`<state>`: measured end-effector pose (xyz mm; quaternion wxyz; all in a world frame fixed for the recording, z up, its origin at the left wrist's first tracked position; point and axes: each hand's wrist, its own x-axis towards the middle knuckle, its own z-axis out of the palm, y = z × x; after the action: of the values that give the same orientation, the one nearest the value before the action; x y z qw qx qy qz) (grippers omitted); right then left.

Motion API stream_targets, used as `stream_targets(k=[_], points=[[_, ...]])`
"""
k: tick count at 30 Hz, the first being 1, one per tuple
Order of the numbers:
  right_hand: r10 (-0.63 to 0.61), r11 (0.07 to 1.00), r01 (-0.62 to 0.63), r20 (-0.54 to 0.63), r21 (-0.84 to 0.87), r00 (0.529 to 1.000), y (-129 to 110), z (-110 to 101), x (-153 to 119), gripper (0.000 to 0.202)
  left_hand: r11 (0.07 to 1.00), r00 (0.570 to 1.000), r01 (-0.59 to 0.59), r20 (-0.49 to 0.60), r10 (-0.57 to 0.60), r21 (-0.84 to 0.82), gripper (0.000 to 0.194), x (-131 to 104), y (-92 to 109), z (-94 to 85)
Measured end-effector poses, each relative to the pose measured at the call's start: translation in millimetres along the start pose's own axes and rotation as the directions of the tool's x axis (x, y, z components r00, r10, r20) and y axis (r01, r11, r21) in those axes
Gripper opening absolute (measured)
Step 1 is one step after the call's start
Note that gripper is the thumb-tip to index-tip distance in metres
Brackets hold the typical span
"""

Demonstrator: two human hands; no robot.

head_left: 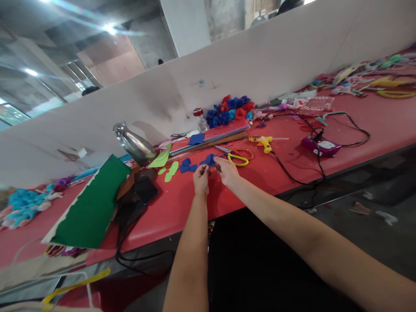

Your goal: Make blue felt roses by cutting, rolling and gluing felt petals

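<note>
My left hand and my right hand are close together above the red table, fingertips pinched. Between them is a small blue foam-like piece, which both sets of fingertips seem to grip; the fingers partly hide it. Just left of it lie several cut blue pieces and light-green pieces. Beside my right hand are scissors with yellow handles and a red-orange loop. A yellow glue gun rests farther right, its black cord trailing over the table edge.
A steel jug, a green sheet and a dark phone are at left. Behind are a blue square, a jar and red and blue flowers. A purple power box with cords sits right.
</note>
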<state>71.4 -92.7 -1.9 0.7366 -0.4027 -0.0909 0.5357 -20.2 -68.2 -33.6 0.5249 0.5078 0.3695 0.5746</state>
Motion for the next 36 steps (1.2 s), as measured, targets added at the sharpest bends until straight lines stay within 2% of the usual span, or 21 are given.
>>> stream_targets(k=[10,27,36], points=[[-0.041,0.996,0.042,0.013,-0.073,0.999,-0.9,-2.8,-4.3,0.010,1.000,1.000,-0.028,0.002,0.028,0.004,0.015,-0.2,-0.1,-0.2],[-0.191,0.947,0.210,0.102,-0.244,0.976,-4.3,-5.4,-4.1,0.007,0.999,0.999,-0.037,0.007,0.037,0.029,0.014,-0.6,-0.5,-1.2],[-0.181,0.945,0.204,0.111,-0.256,0.977,-6.5,-6.2,-2.4,0.008,0.998,0.999,-0.049,0.016,0.048,0.047,0.007,-0.9,-1.0,-2.0]])
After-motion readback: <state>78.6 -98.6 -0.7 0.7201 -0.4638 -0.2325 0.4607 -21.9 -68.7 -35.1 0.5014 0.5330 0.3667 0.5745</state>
